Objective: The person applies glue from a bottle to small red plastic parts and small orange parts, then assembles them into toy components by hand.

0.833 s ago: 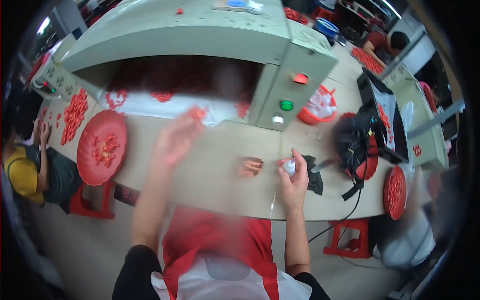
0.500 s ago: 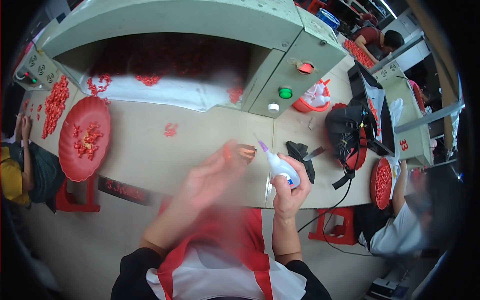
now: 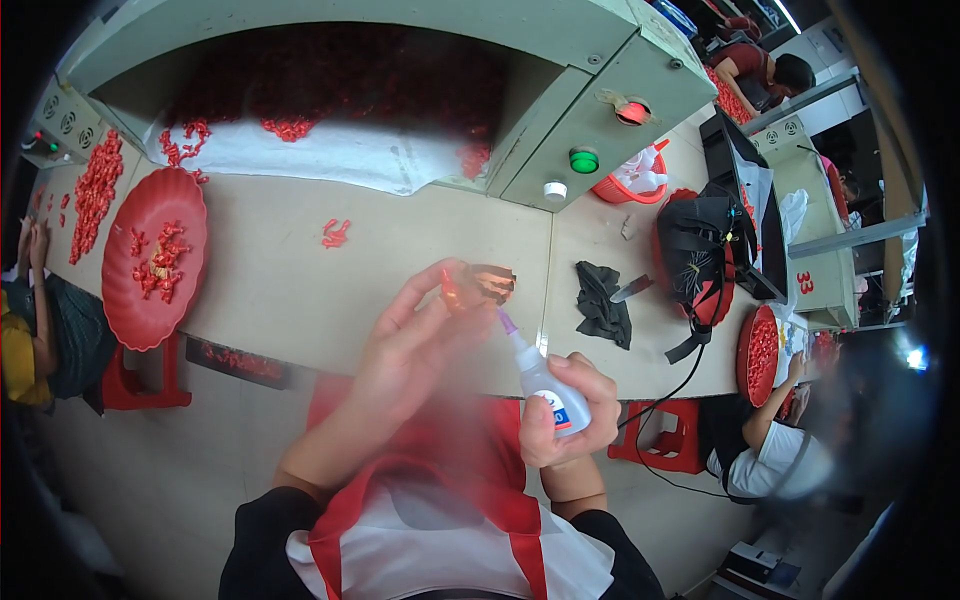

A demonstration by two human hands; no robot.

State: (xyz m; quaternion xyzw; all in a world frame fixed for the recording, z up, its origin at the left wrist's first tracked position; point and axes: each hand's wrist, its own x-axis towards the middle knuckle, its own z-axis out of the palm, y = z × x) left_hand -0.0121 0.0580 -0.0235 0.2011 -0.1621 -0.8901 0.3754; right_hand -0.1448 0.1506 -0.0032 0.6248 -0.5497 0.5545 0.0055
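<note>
My left hand (image 3: 412, 335), fingers bent, pinches a small red figure (image 3: 452, 292) with a dark, coppery striped piece (image 3: 493, 283) sticking out to its right. In my right hand (image 3: 575, 410) is a white squeeze bottle (image 3: 550, 388) with a purple nozzle (image 3: 508, 322). The bottle tilts up and left, and its thin tip is right by the lower edge of the coppery piece; whether they touch I cannot tell. A smear of blur covers the space below my left hand.
Loose red pieces (image 3: 335, 234) lie on the table (image 3: 420, 235). At left stands a red scalloped dish (image 3: 120, 290) with figures. To the right are a black cloth (image 3: 602, 310), a blade (image 3: 632, 288) and a red basket (image 3: 625, 190). A green machine (image 3: 560, 110) spans the back; co-workers sit both sides.
My right hand has brought the bottle down and left, so its tip now meets the area under the coppery piece. My left hand has shifted slightly. The view has tilted a little.
</note>
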